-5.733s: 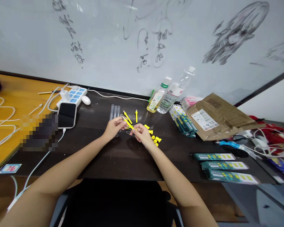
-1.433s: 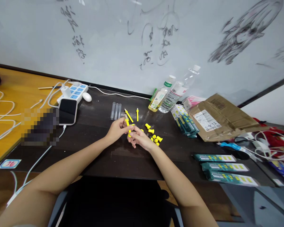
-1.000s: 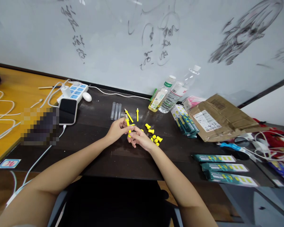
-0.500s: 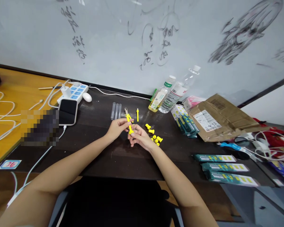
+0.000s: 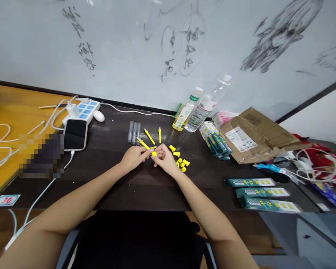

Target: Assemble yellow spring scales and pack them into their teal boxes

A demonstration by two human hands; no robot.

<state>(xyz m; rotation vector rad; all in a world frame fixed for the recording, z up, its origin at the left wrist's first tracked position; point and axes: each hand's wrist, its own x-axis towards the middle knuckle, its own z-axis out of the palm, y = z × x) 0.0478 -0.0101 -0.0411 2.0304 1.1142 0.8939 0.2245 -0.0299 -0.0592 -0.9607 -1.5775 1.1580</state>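
Observation:
Near the table's front middle, my left hand (image 5: 133,158) pinches a slim yellow pen-like stick (image 5: 144,143) with a metal tip pointing up and left. Facing it, my right hand (image 5: 165,161) has its fingers closed at the stick's lower end, on a small yellow end piece (image 5: 154,153). Whether stick and piece are joined I cannot tell. Just beyond lie two similar yellow sticks, one slanted (image 5: 149,136) and one upright in view (image 5: 159,135). Several small yellow pieces (image 5: 177,154) are scattered right of my right hand. Clear tubes (image 5: 134,132) lie behind my left hand.
Two bottles (image 5: 184,112) stand against the whiteboard. To their right are green boxes (image 5: 215,141) and a cardboard parcel (image 5: 246,132). Narrow green packs (image 5: 264,192) lie front right. At left are a phone (image 5: 75,134), a power strip (image 5: 88,110) and cables.
The held yellow stick has tilted further left and sits lower in my hands. A slanted stick behind it now shows more fully. The whole view has shifted slightly.

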